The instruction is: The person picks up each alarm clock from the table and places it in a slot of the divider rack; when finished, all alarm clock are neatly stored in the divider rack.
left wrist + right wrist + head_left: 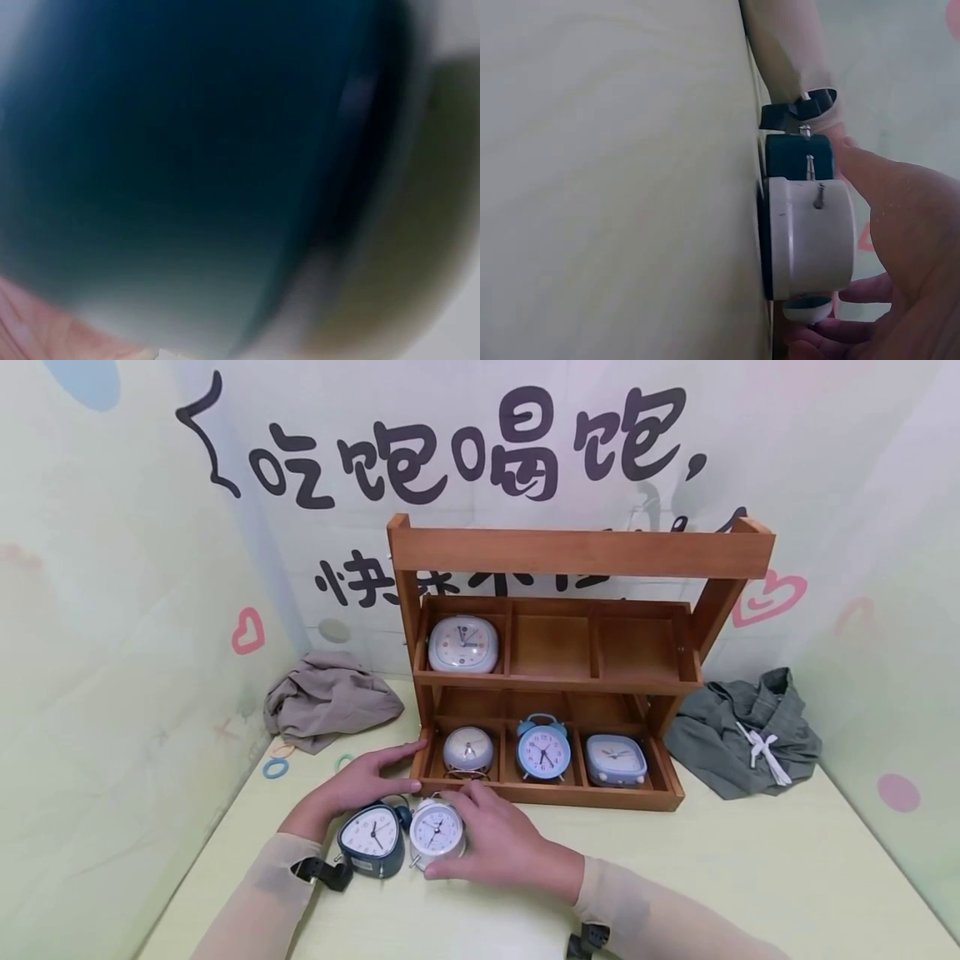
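A white twin-bell alarm clock lies face up on the table, and my right hand holds it with thumb and fingers around its right side. In the right wrist view, fingers of the right hand curl by the bell of the white alarm clock. Right beside it is a dark teal rounded-triangle alarm clock; its blurred body fills the left wrist view. My left hand reaches over behind this clock, its extended fingers touching the front left corner of a wooden shelf.
On the upper tier sits a pale square-round clock. The lower tier holds a round clock, a blue twin-bell clock and a blue square clock. Crumpled cloths, brown and dark grey, flank the shelf. Small rings lie left.
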The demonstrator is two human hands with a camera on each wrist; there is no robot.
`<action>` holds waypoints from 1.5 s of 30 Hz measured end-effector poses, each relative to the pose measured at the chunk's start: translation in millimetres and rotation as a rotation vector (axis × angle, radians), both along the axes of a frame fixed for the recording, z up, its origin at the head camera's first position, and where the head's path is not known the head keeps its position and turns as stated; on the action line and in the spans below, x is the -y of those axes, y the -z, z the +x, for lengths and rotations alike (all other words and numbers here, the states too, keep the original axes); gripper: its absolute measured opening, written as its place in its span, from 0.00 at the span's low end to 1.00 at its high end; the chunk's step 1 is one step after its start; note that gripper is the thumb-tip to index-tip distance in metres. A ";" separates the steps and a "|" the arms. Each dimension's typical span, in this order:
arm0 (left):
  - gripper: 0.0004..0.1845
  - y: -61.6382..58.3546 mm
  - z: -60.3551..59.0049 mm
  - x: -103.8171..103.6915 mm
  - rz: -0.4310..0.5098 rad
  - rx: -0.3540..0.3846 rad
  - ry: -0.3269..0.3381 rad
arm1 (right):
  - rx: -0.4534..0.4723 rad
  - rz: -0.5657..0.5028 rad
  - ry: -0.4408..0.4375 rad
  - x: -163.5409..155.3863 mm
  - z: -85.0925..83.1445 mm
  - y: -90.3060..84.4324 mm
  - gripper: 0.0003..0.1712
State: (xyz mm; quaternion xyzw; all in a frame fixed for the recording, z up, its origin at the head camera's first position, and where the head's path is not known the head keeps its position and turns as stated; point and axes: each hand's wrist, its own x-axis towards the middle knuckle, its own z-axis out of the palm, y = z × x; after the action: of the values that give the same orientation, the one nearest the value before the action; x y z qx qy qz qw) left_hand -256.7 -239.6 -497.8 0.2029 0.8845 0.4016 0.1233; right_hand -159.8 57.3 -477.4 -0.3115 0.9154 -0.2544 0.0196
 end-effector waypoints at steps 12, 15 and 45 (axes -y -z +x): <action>0.41 0.9 0.2 1.1 0.000 -0.014 0.000 | 0.059 -0.027 0.044 5.8 0.6 10.9 0.55; 0.41 1.1 -0.1 0.0 0.004 -0.008 -0.005 | 0.053 0.001 0.047 2.9 -0.5 9.9 0.51; 0.42 1.4 -0.2 0.8 0.012 0.010 -0.001 | 0.099 0.042 -0.012 -15.8 -5.1 -8.2 0.49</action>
State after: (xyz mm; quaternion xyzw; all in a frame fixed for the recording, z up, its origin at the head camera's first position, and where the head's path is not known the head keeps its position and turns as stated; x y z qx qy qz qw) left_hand -256.9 -240.5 -499.2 0.2012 0.8815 0.4080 0.1264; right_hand -164.9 73.1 -469.2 -0.3034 0.9166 -0.2499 0.0727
